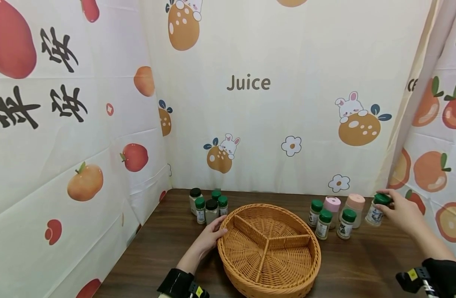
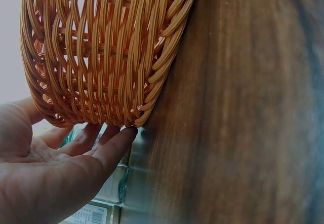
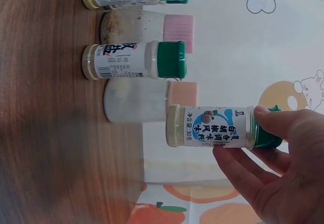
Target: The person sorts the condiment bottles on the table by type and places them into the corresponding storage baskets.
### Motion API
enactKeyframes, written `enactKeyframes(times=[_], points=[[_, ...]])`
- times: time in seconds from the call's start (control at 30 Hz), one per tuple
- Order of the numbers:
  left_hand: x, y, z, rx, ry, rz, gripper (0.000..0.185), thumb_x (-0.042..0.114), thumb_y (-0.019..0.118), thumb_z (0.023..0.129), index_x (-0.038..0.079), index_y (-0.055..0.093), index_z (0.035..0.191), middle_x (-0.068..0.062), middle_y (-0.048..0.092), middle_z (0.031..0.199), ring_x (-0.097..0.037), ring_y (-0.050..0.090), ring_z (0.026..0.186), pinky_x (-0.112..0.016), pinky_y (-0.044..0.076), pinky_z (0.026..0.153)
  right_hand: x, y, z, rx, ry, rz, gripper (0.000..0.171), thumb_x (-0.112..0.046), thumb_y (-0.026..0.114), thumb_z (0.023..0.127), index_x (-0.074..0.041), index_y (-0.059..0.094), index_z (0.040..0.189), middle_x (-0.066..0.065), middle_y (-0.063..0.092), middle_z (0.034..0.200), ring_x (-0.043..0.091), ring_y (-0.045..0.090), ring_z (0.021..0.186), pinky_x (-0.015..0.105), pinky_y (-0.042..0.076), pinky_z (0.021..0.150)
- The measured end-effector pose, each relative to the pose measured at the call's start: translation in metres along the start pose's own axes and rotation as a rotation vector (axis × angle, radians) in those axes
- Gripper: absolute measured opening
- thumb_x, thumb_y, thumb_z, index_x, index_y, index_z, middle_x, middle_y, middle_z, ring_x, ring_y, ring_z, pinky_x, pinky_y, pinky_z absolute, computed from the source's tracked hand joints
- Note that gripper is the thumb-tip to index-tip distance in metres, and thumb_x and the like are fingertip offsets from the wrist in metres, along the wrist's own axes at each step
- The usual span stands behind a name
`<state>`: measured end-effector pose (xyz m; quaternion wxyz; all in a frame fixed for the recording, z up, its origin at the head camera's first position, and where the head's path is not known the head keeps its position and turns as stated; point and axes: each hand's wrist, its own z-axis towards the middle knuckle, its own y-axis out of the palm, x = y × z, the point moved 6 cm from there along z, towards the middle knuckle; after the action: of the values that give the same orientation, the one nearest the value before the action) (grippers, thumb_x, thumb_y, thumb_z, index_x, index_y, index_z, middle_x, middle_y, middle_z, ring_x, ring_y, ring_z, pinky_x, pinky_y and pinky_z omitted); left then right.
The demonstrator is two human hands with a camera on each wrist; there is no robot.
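1. Your right hand (image 1: 401, 212) has picked the spice jar (image 3: 212, 127) by its green cap (image 3: 266, 133). Your grip is closed on that cap, fingers and thumb around it.
2. The jar is at the far right of the bench (image 1: 362, 256), just beside the other jars (image 1: 334, 219), and looks lifted off the wood. Keep it upright so the cap does not slip.
3. Your left hand (image 1: 209, 236) is open, with straight fingers touching the left rim of the basket (image 1: 306, 252). Hold the basket steady like that.
4. The basket has three parts. Carry the jar over slowly, and do not bump the pink-capped jar (image 3: 147, 29).
5. More jars (image 1: 209, 207) stand behind your left hand. Mind them too.
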<state>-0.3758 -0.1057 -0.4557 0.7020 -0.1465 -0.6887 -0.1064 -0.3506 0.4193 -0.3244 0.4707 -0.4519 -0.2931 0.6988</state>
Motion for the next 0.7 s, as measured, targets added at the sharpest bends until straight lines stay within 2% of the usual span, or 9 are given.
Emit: enactKeyframes(times=[0.1,0.33,0.7], points=[[0.0,0.0,0.0,-0.006,0.013,-0.001,0.057,0.012,0.049,0.105,0.003,0.027,0.156,-0.032,0.032,0.155,-0.041,0.053,0.131,-0.042,0.058,0.091,-0.002,-0.004,0.002,0.011,0.0,-0.005,0.052,-0.018,0.069,0.094,0.014,0.044,0.127,0.044,0.055,0.108,0.059,0.058,0.093,0.059,0.054,0.066],[-0.003,0.0,0.004,0.026,-0.036,-0.013,0.056,0.005,0.045,0.104,0.003,0.026,0.157,-0.031,0.031,0.156,-0.045,0.047,0.135,-0.043,0.056,0.094,-0.011,-0.014,0.007,0.029,-0.004,-0.004,0.052,-0.02,0.067,0.096,0.013,0.044,0.128,0.044,0.056,0.109,0.06,0.058,0.097,0.054,0.055,0.062],[-0.003,0.0,0.003,0.033,-0.041,-0.005,0.056,0.004,0.045,0.104,0.003,0.026,0.157,-0.031,0.031,0.156,-0.046,0.046,0.136,-0.046,0.056,0.095,-0.026,-0.022,0.016,0.013,-0.001,-0.002,0.055,-0.023,0.066,0.096,0.013,0.042,0.131,0.044,0.054,0.112,0.06,0.056,0.098,0.057,0.055,0.066]])
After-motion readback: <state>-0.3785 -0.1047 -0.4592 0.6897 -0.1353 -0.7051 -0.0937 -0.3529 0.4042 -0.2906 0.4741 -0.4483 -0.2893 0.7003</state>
